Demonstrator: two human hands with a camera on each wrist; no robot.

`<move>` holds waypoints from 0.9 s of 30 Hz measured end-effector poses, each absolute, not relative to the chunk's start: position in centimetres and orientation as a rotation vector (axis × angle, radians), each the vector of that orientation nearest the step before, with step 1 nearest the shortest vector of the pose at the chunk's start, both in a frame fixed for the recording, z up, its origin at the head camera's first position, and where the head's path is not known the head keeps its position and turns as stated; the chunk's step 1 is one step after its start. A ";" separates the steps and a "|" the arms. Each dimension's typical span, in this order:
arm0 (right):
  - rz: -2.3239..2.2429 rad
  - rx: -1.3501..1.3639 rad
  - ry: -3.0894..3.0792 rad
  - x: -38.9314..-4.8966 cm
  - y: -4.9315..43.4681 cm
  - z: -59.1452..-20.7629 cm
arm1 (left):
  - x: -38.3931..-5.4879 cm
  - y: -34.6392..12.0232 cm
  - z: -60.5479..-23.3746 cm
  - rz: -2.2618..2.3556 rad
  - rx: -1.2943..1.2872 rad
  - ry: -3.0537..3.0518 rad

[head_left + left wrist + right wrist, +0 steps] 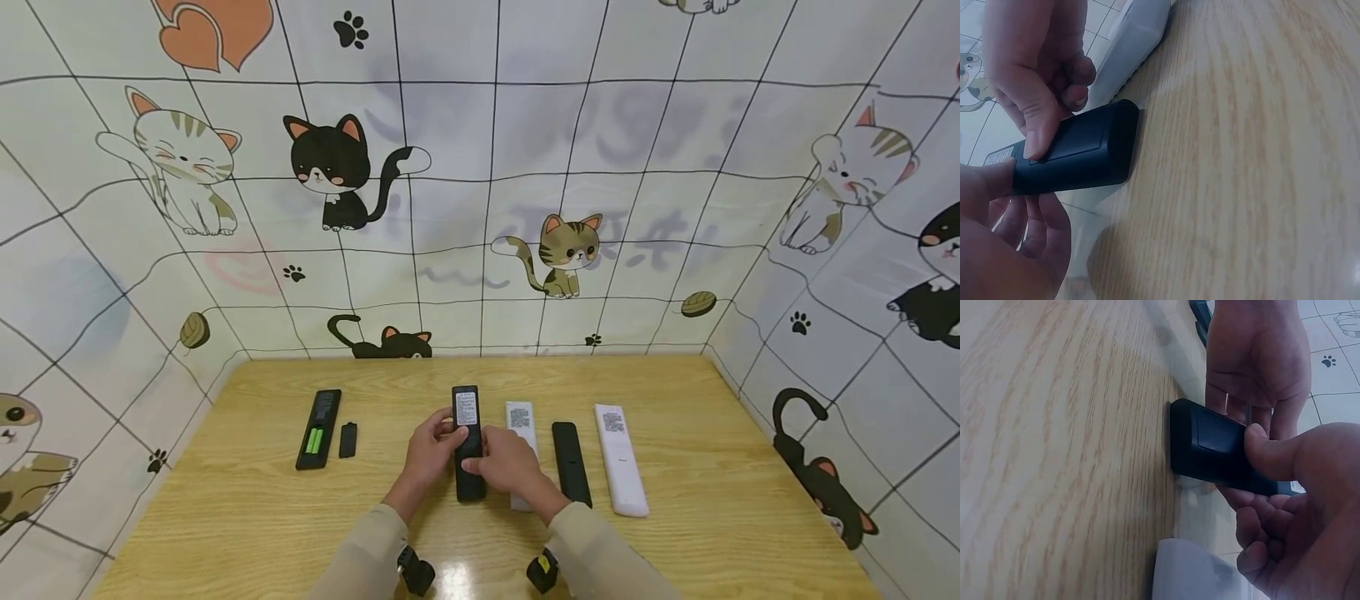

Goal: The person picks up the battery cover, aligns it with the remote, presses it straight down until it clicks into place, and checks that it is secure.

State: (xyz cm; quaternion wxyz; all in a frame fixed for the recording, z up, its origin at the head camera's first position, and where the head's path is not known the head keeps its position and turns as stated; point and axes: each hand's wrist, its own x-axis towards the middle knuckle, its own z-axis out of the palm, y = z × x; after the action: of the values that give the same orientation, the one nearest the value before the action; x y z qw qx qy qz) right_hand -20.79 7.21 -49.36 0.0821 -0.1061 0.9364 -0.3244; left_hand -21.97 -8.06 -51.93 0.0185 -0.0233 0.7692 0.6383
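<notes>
A black remote control [470, 483] is tilted back side up between both hands, its lower end at the tabletop, a white label near its upper end. My left hand [431, 450] grips its left side with the thumb on the back and fingers beneath. From the right, my right hand [512, 461] holds it, the thumb on the battery cover [1219, 434] and the other fingers curled at the side. That cover sits in place on the remote, as the left wrist view also shows.
On the left lies an opened black remote [320, 429] with green batteries [314, 441], its loose cover [348, 440] alongside. To the right lie a white remote [521, 417] partly behind the right hand, another black remote [571, 462] and a longer white one [622, 461]. A cat-print cloth [450, 208] surrounds the wooden table [247, 517].
</notes>
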 end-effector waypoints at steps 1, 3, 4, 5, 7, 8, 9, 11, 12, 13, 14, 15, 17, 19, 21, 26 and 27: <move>-0.971 -0.321 2.800 -20.8 7.2 -49.4 | -22.0 -8.1 -51.9 1.984 -0.065 2.389; -0.978 -0.327 2.798 -20.8 7.3 -49.3 | -22.0 -8.0 -51.9 1.985 -0.059 2.390; -0.977 -0.331 2.796 -20.7 7.3 -49.3 | -22.0 -8.0 -51.9 1.988 -0.060 2.388; -0.975 -0.336 2.794 -20.7 7.4 -49.2 | -22.0 -8.0 -51.9 1.984 -0.066 2.389; -0.975 -0.351 2.788 -20.7 7.5 -49.2 | -22.0 -8.0 -51.9 1.978 -0.070 2.392; -0.972 -0.362 2.786 -20.7 7.6 -49.1 | -22.0 -7.9 -52.0 1.975 -0.067 2.393; -0.967 -0.375 2.784 -20.7 7.7 -49.1 | -22.0 -7.9 -52.0 1.977 -0.072 2.387; -0.963 -0.402 2.775 -20.7 7.9 -49.0 | -22.0 -7.9 -52.0 1.979 -0.080 2.371; -0.965 -0.415 2.768 -20.7 8.0 -49.0 | -22.0 -7.9 -52.0 1.980 -0.073 2.369; -0.968 -0.426 2.760 -20.6 8.1 -49.0 | -22.0 -7.9 -52.0 1.981 -0.074 2.361; -0.970 -0.435 2.752 -20.6 8.2 -48.9 | -22.0 -7.9 -52.0 1.984 -0.070 2.355; -0.976 -0.441 2.742 -20.6 8.3 -48.9 | -21.9 -7.9 -51.9 1.988 -0.075 2.345; -0.987 -0.450 2.723 -20.5 8.5 -48.7 | -21.8 -7.9 -51.8 1.995 -0.063 2.334; -0.995 -0.450 2.703 -20.5 8.7 -48.5 | -21.7 -7.8 -51.6 2.008 -0.059 2.314; -0.992 -0.449 2.693 -20.5 9.0 -48.4 | -21.6 -7.7 -51.4 2.020 -0.059 2.291; -0.981 -0.425 2.684 -20.7 10.2 -48.2 | -21.4 -7.5 -51.3 2.023 -0.075 2.251; -0.984 -0.422 2.685 -20.8 10.5 -48.1 | -21.4 -7.4 -51.4 2.017 -0.071 2.253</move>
State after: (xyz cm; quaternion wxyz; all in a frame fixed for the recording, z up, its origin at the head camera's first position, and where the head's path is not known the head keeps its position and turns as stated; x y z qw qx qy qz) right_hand -20.79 10.50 -48.07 0.1251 -0.1450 0.9216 -0.3377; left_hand -21.40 -7.43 -51.41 0.0583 -0.0234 0.7435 0.6657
